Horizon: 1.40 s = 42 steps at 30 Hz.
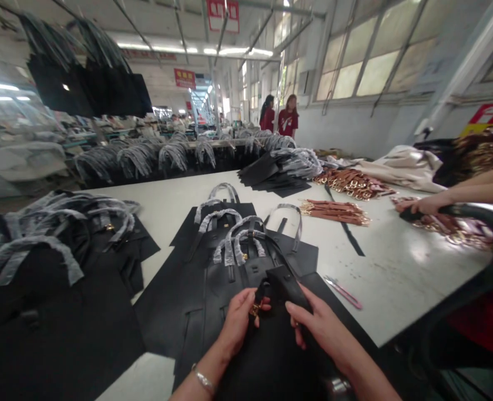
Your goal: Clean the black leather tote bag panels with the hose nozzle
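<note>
In the head view, my left hand (pixel 241 318) is closed on a gold metal clasp (pixel 255 309) attached to a black strap. My right hand (pixel 319 322) grips a black leather strap (pixel 284 283), its thumb on top and fingers curled beneath. Both hands are above a black leather bag piece (pixel 263 356) at the bottom centre. Just beyond them, more black bag pieces (pixel 180 284) lie overlapped on the pale table (pixel 400 284), with plastic-wrapped handles (pixel 240 242) on top.
Wrapped-handle bags (pixel 58 289) pile up at left. Pink-handled snips (pixel 343 292), a black strip (pixel 349 234) and brown straps (pixel 334 211) lie at right. Another person's hand (pixel 432 203) touches brown straps at far right. Black bags (pixel 88 83) hang upper left; two people stand far back.
</note>
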Tool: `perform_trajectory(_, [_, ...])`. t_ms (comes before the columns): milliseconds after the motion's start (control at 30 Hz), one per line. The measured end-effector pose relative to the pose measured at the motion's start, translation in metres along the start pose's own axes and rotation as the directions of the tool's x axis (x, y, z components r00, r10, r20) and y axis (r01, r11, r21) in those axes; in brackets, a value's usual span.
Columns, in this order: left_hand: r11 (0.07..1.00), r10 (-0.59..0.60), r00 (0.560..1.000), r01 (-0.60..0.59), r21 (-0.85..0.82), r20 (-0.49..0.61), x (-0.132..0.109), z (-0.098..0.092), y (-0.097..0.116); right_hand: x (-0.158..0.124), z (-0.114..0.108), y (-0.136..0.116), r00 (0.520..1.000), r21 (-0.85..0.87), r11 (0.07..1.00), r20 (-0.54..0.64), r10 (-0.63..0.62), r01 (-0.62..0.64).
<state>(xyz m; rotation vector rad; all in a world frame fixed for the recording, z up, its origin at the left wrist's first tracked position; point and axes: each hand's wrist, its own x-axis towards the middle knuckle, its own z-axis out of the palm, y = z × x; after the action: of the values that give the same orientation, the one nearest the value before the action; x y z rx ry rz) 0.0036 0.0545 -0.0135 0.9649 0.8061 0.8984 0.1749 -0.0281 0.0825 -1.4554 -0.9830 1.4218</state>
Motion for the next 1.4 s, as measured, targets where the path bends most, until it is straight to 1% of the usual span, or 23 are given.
perform_trajectory(33, [1.0,0.001,1.0,-0.001,-0.002,-0.012,0.0,0.0,0.0,-0.002,0.0,0.0,1.0,-0.009,1.0,0.018,0.022,-0.022])
perform_trajectory(100, [1.0,0.017,1.0,-0.017,0.002,-0.02,0.001,0.001,0.001,-0.005,0.001,0.003,0.99,-0.031,0.996,0.112,0.083,-0.08])
perform_trajectory(167, [0.999,0.035,0.999,-0.035,0.015,0.0,0.001,0.001,0.002,-0.006,0.004,0.006,0.978,-0.054,0.992,0.174,0.118,-0.11])
perform_trajectory(233, [0.999,0.027,0.999,-0.028,0.029,0.026,0.001,0.001,0.003,-0.004,0.008,0.006,0.986,-0.07,0.994,0.142,0.087,-0.078])
perform_trajectory(300, [1.0,0.004,0.999,-0.005,0.028,0.036,0.001,0.002,0.004,-0.001,0.01,0.003,0.998,-0.092,0.995,0.052,0.034,-0.029])
perform_trajectory(333, [1.0,-0.004,0.999,0.003,0.023,0.033,0.0,0.002,0.004,-0.001,0.01,0.001,0.999,-0.1,0.995,0.028,0.025,-0.022])
perform_trajectory(367, [1.0,-0.005,1.0,0.005,0.017,0.025,0.0,0.002,0.004,-0.002,0.009,-0.001,0.999,-0.104,0.994,0.029,0.033,-0.03])
perform_trajectory(467, [1.0,0.002,1.0,-0.002,-0.003,0.015,0.0,0.002,0.003,-0.007,0.006,-0.001,0.982,-0.105,0.988,0.136,0.128,-0.114])
perform_trajectory(533, [1.0,0.0,1.0,0.001,-0.019,0.024,0.001,0.002,0.004,-0.01,0.007,0.002,0.975,-0.106,0.986,0.168,0.148,-0.131])
perform_trajectory(600, [0.997,-0.057,0.998,0.057,-0.057,0.017,0.003,0.003,0.008,-0.008,0.01,0.005,0.985,-0.108,0.99,0.131,0.11,-0.096])
perform_trajectory(667, [0.981,-0.162,0.987,0.161,-0.112,-0.005,0.004,0.003,0.015,-0.005,0.013,0.004,0.996,-0.129,0.99,0.056,0.068,-0.06])
perform_trajectory(767, [0.917,-0.357,0.934,0.354,-0.183,0.017,0.004,0.001,0.027,-0.006,0.01,0.002,0.998,-0.152,0.986,-0.01,0.068,-0.068])
perform_trajectory(833, [0.876,-0.432,0.9,0.436,-0.206,0.065,0.001,0.001,0.033,-0.011,0.006,0.003,0.996,-0.151,0.985,-0.028,0.083,-0.086])
perform_trajectory(867, [0.86,-0.453,0.888,0.459,-0.224,0.08,-0.002,0.003,0.035,-0.015,0.003,0.004,0.995,-0.149,0.985,-0.043,0.085,-0.091])
perform_trajectory(900, [0.854,-0.454,0.887,0.46,-0.244,0.083,-0.005,0.005,0.035,-0.019,0.001,0.005,0.994,-0.149,0.984,-0.06,0.087,-0.095])
perform_trajectory(967, [0.862,-0.421,0.905,0.419,-0.286,0.058,-0.012,0.013,0.032,-0.029,-0.003,0.007,0.992,-0.149,0.983,-0.086,0.091,-0.104])
perform_trajectory(1033, [0.893,-0.353,0.935,0.337,-0.297,-0.003,-0.019,0.022,0.024,-0.037,-0.005,0.008,0.989,-0.149,0.981,-0.095,0.11,-0.124])
perform_trajectory(1100, [0.94,-0.262,0.962,0.235,-0.246,-0.083,-0.024,0.03,0.015,-0.045,-0.006,0.01,0.986,-0.144,0.977,-0.075,0.148,-0.157])
perform_trajectory(1167, [0.977,-0.162,0.977,0.139,-0.163,-0.136,-0.026,0.034,0.006,-0.051,-0.006,0.012,0.982,-0.138,0.972,-0.026,0.187,-0.189])
perform_trajectory(1233, [0.992,-0.09,0.986,0.076,-0.103,-0.141,-0.027,0.035,-0.001,-0.054,-0.006,0.015,0.977,-0.123,0.972,0.047,0.209,-0.202])
perform_trajectory(1300, [0.996,-0.051,0.989,0.041,-0.075,-0.141,-0.027,0.035,-0.005,-0.052,-0.005,0.017,0.971,-0.113,0.972,0.1,0.219,-0.207])
perform_trajectory(1367, [0.998,-0.035,0.989,0.026,-0.063,-0.145,-0.027,0.034,-0.007,-0.047,-0.002,0.017,0.971,-0.112,0.973,0.105,0.213,-0.202])
perform_trajectory(1400, [0.998,-0.032,0.989,0.024,-0.063,-0.142,-0.027,0.033,-0.008,-0.043,0.0,0.016,0.976,-0.113,0.975,0.082,0.199,-0.19])
